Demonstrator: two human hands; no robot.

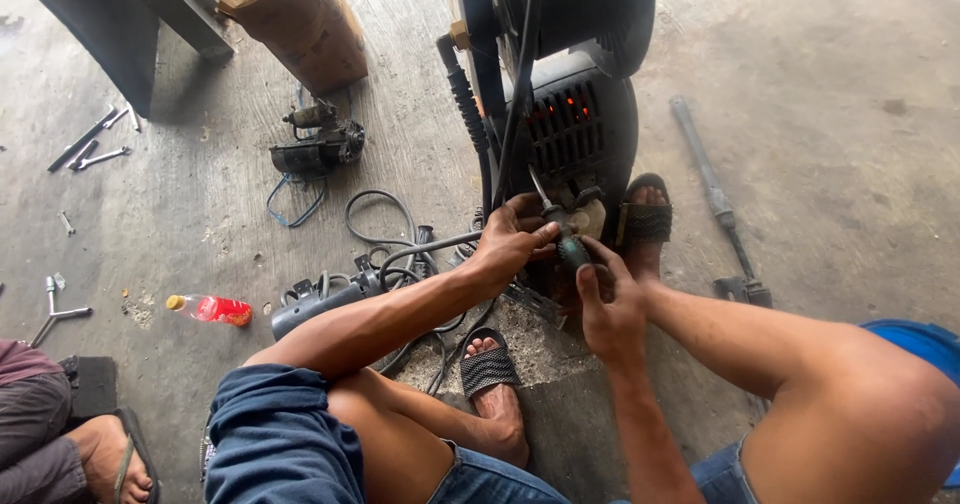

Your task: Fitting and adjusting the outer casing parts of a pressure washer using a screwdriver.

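A black machine with a vented housing stands on the concrete floor between my feet. My left hand presses against its lower edge, fingers curled on a part there. My right hand grips the dark green handle of a screwdriver, whose shaft points up at the machine's base. Black hoses and cables run from the machine toward my left knee.
A small motor part with a blue wire lies behind, near a cardboard box. Wrenches lie at far left. A plastic bottle with red liquid, a long metal bar, and another person's foot are nearby.
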